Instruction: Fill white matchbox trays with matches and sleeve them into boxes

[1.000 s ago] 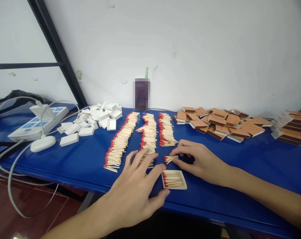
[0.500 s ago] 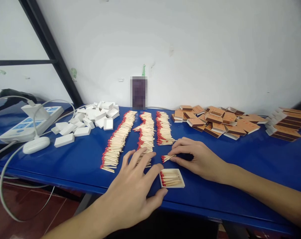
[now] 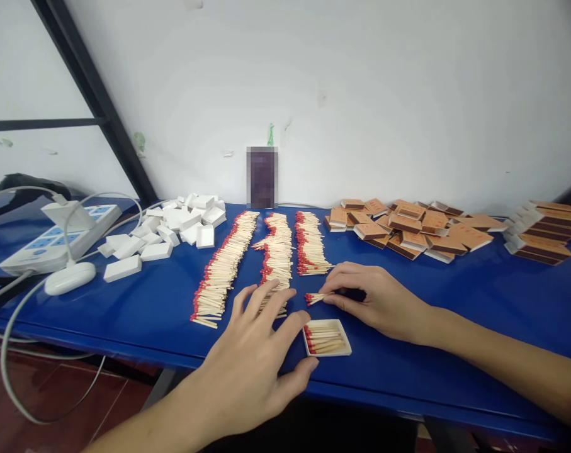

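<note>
A small white matchbox tray [image 3: 345,347] near the table's front edge holds a layer of matches [image 3: 323,338], red heads to the left. My left hand [image 3: 257,352] grips the tray's left end between thumb and index finger, its other fingers spread over the near end of the middle match row [image 3: 276,264]. Just behind the tray, my right hand [image 3: 379,302] pinches a small bunch of matches [image 3: 315,298] by their plain ends, thumb against fingers. The red heads of this bunch point left. Two more match rows lie beyond, a long left one [image 3: 228,264] and a shorter right one [image 3: 311,245].
White empty trays [image 3: 176,220] are heaped at the back left. Orange-brown matchbox sleeves [image 3: 408,226] lie piled at the back right, beside a stack of sleeves [image 3: 544,233]. A power strip [image 3: 34,248] with white cables sits at the far left. A blurred dark rectangle [image 3: 262,177] stands against the wall.
Almost nothing differs. The bunch of matches in my right hand has shifted very slightly left, and the view has moved a little. My left hand stays at the tray.
</note>
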### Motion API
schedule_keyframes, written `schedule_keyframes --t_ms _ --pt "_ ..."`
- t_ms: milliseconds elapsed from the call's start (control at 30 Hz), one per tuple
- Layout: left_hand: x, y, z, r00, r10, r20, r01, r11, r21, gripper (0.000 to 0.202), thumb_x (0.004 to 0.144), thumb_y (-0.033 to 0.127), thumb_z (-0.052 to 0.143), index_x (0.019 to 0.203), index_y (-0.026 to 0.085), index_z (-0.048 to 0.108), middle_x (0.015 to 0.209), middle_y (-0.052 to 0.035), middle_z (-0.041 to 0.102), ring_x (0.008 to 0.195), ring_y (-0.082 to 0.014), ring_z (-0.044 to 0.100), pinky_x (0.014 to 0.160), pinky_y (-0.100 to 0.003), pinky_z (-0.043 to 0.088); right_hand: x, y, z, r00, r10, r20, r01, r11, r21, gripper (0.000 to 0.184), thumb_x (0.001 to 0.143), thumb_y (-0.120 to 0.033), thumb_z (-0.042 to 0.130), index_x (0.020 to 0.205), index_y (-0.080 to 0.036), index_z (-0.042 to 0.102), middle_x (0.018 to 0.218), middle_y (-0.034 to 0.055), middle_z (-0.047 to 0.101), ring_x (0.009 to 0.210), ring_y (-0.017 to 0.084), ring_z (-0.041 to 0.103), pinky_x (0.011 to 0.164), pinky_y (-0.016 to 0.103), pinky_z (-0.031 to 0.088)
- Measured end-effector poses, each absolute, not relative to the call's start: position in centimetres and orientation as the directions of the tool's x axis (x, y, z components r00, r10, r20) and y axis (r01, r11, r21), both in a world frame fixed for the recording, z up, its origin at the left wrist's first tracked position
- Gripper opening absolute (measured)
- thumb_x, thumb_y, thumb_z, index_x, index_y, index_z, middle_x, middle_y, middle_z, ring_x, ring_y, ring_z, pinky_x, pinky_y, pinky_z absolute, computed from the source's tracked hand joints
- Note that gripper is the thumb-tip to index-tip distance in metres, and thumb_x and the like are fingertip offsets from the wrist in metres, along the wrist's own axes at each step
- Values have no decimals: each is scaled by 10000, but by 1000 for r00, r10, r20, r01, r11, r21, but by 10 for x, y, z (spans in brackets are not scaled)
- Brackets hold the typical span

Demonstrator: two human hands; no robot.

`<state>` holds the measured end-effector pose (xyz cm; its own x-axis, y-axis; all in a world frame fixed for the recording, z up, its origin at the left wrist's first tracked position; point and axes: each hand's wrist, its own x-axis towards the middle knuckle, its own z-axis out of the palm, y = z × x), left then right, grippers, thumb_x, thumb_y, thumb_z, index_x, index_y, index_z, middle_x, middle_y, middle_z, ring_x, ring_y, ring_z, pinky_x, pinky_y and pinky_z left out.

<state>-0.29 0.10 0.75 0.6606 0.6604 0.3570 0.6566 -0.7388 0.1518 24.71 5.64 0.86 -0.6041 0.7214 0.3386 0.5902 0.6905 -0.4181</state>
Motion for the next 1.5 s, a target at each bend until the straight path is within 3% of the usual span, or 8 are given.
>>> schedule_keyframes --t_ms 467,733,1033,1133,1300,1500 --pt "-2 0 8 659 661 359 656 -739 155 274 961 369 549 1184 217 597 1384 -120 514 1320 -350 408 1074 -602 349 248 59 4 -645 660 384 538 750 -384 214 995 -259 520 943 -190 715 874 52 711 772 145 640 678 247 496" --pt "-3 1 9 668 659 345 650 -743 161 280 975 371 528 1197 216 597 1384 -122 519 1319 -355 417 1069 -604 353 247 57 2 -617 674 406 548 739 -392 191 971 -252 545 930 -194 722 834 47 696 655 118 600 558 221 447" --pt "-3 1 8 658 672 341 669 -729 147 291 988 387 508 1207 216 595 1400 -130 507 1314 -366 414 1057 -623 355 247 53 8 -528 757 385 585 653 -481 194 925 -314 607 878 -203 758 751 29 693 520 92 494 486 229 400" --pt "-1 1 8 650 680 339 674 -722 157 296 986 389 510 1213 216 592 1397 -123 506 1303 -359 419 1059 -620 349 246 46 15 -531 753 389 539 654 -531 183 919 -301 616 865 -200 759 766 35 702 523 88 509 468 214 406" --pt "-1 1 9 648 677 349 668 -725 168 275 981 366 523 1203 217 594 1381 -109 514 1302 -343 424 1070 -594 351 238 29 22 -673 645 361 417 735 -536 174 929 -214 576 892 -199 746 803 36 696 593 90 587 477 188 433" --pt "-2 1 9 643 672 369 663 -729 172 262 973 365 540 1185 224 602 1379 -102 519 1308 -337 426 1078 -585 354 235 23 21 -659 686 309 481 700 -527 169 923 -199 581 911 -206 749 800 29 686 600 93 598 505 194 452"
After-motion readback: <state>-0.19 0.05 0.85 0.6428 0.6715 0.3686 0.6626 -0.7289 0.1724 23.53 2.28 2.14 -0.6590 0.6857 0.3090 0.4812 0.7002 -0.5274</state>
